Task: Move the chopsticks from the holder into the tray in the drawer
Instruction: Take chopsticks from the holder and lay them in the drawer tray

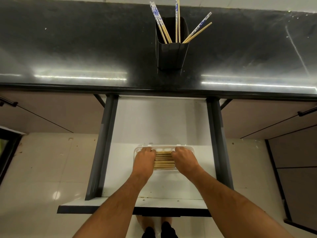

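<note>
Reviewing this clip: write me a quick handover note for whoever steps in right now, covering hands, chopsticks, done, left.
Left hand and right hand: both down in the white tray in the open drawer, fingers curled on the ends of a flat row of chopsticks.
Done: that batch lies in the tray.
Left: several chopsticks stand in the black holder on the dark counter; move them too.

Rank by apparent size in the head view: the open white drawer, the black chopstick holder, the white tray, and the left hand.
1. Open white drawer, clearly largest.
2. Black chopstick holder on the counter.
3. White tray, partly covered by both hands.
4. Left hand.
Holder against tray is unsure: their distances from the camera differ.
</note>
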### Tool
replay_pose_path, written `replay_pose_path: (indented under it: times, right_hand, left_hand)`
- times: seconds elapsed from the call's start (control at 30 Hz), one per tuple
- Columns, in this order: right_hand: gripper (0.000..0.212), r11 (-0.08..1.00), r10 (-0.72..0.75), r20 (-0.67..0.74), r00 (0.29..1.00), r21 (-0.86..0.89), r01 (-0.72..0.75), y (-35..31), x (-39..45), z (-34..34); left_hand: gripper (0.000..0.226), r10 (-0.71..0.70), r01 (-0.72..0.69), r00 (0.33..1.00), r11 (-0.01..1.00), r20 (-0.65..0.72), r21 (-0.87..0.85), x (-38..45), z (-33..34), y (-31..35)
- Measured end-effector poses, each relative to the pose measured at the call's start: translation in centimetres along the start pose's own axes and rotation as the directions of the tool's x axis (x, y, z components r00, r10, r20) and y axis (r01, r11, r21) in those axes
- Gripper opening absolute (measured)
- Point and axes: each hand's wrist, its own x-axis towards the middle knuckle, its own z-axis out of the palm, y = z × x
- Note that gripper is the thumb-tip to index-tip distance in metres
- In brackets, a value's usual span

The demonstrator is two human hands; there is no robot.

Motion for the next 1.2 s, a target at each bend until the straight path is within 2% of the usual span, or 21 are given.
replay_pose_path:
  times: [0.13, 0.27, 0.43, 0.6, 0.7, 0.77, 0.8, 0.83, 0.9, 0.97, 1.0, 1.07, 1.13, 1.2]
  right_hand:
    - [0.025, 0.999, -0.029, -0.023, 0.999, -0.014, 0.029, 0.3, -0.4, 0.0]
    - [0.022, 0.999, -0.041, 0.007, 0.999, -0.004, 0.041, 0.5, -0.2, 0.2]
    - [0.017, 0.998, -0.058, 0.009, 0.998, -0.023, 0.059, 0.6, -0.3, 0.2]
    - [0.019, 0.997, -0.037, -0.090, 0.995, 0.062, 0.043, 0.8, -0.6, 0.5]
    - [0.011, 0.981, -0.012, -0.293, 0.956, 0.182, 0.068, 1.2, -1.1, 0.2]
    - [0.009, 0.961, 0.032, -0.462, 0.886, 0.258, 0.100, 1.6, -1.5, -0.1]
    - [0.012, 0.947, 0.083, -0.518, 0.852, 0.306, 0.093, 1.9, -1.6, -0.3]
    - [0.013, 0.926, 0.165, -0.543, 0.824, 0.373, 0.061, 2.2, -1.7, -0.7]
    - [0.016, 0.828, 0.407, -0.512, 0.756, 0.556, -0.070, 2.7, -1.9, -1.2]
    - [0.026, 0.621, 0.657, -0.351, 0.667, 0.754, -0.215, 3.3, -1.9, -1.5]
    - [0.034, 0.488, 0.743, -0.232, 0.628, 0.829, -0.271, 3.6, -1.8, -1.6]
    - [0.047, 0.269, 0.822, -0.012, 0.570, 0.889, -0.369, 4.1, -1.8, -1.4]
    - [0.053, 0.131, 0.836, 0.138, 0.530, 0.890, -0.438, 4.1, -1.9, -0.9]
    - [0.054, 0.031, 0.838, 0.222, 0.498, 0.892, -0.450, 3.8, -2.1, -0.4]
  left_hand:
    - [0.041, -0.011, 0.009, 0.999, 0.997, -0.031, -0.070, -0.3, 0.4, -0.1]
    - [0.024, -0.003, -0.002, 0.999, 0.987, -0.035, -0.161, -0.2, 0.4, -0.3]
    - [0.021, 0.007, -0.011, 1.000, 0.985, -0.027, -0.173, -0.2, 0.4, -0.4]
    - [0.024, 0.028, -0.032, 0.999, 0.991, -0.031, -0.131, -0.3, 0.3, -0.2]
    - [0.034, 0.143, -0.143, 0.976, 0.990, -0.161, 0.014, -0.8, -0.4, -0.3]
    - [0.024, 0.268, -0.275, 0.884, 0.961, -0.384, 0.038, -0.9, -0.4, -0.9]
    - [0.019, 0.273, -0.300, 0.827, 0.954, -0.491, 0.025, -1.0, -0.5, -1.1]
    - [0.020, 0.223, -0.290, 0.803, 0.956, -0.553, -0.035, -1.0, -0.8, -1.2]
    - [0.020, 0.009, -0.177, 0.798, 0.959, -0.603, -0.220, -1.0, -1.4, -1.4]
    - [0.019, -0.288, 0.029, 0.772, 0.906, -0.567, -0.422, -0.9, -1.9, -1.4]
    - [0.019, -0.430, 0.130, 0.747, 0.842, -0.507, -0.523, -0.7, -2.0, -1.6]
    - [0.029, -0.664, 0.324, 0.688, 0.642, -0.293, -0.694, -0.2, -2.1, -2.2]
    - [0.043, -0.769, 0.483, 0.634, 0.475, -0.080, -0.735, -0.1, -1.9, -2.6]
    - [0.049, -0.792, 0.544, 0.610, 0.410, 0.009, -0.732, -0.2, -1.8, -2.6]
